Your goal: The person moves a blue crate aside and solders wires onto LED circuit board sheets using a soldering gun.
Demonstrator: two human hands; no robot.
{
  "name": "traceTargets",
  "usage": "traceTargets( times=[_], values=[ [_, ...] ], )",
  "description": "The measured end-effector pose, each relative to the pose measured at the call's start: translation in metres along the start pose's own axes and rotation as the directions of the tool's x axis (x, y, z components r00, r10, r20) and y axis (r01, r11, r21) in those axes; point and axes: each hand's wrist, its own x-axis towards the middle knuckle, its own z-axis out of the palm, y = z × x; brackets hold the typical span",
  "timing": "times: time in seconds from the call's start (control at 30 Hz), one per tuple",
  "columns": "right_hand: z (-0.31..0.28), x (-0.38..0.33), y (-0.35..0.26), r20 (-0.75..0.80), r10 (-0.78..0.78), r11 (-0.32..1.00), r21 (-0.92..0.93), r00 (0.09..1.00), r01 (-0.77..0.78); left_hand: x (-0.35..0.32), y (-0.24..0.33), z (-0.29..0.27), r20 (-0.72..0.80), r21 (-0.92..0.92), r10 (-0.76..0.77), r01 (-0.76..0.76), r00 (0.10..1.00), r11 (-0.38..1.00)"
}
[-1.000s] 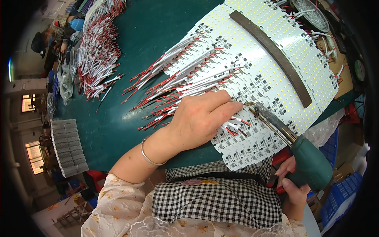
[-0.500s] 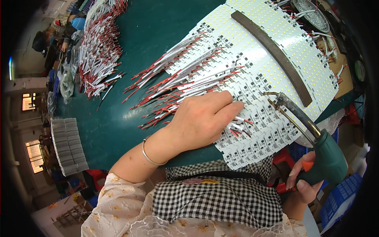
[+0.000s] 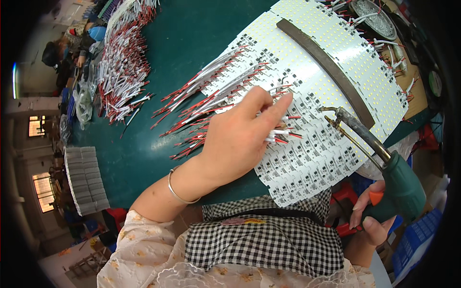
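White, flat LED boards (image 3: 331, 81), dotted with small chips and overlapped in a curved fan, are laid on a dark green tabletop (image 3: 144, 149), and a dull brown curved metal bar (image 3: 326, 67) is rested across them. Thin red and white wire leads (image 3: 281, 132) are pinched between the closed fingertips of the left hand (image 3: 240, 139), just above the boards' near edge. A green-handled soldering gun (image 3: 384, 173) is gripped by the curled fingers of the right hand (image 3: 370, 221), its metal tip held over the boards, apart from the wires.

Matt green plastic soldering-iron handle (image 3: 402, 185)
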Motion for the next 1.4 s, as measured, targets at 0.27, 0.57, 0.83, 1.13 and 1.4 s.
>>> traceTargets(
  times=[0.27,0.57,0.83,1.13,1.4],
  values=[
    [0.002,-0.002,0.003,-0.046,0.018,0.999,-0.049,0.999,-0.020,-0.002,0.000,0.012,0.019,0.179,0.034,-0.037,0.999,0.983],
    [0.007,0.000,0.004,-0.065,0.037,0.997,-0.066,0.997,-0.041,-0.005,-0.007,0.010,-0.080,0.066,0.178,-0.173,0.981,0.983],
    [0.008,-0.001,0.012,-0.091,-0.004,0.995,-0.101,0.996,-0.005,-0.008,-0.006,0.012,-0.001,0.105,0.133,-0.132,0.991,0.986],
    [0.006,0.001,0.008,0.041,0.136,0.989,-0.069,0.990,-0.133,-0.007,-0.006,0.013,-0.004,0.039,0.111,-0.110,0.994,0.993],
    [0.016,0.007,0.009,0.092,0.070,0.984,-0.172,0.993,-0.054,-0.006,-0.005,0.013,0.000,0.007,0.100,-0.100,0.995,0.995]
  ],
)
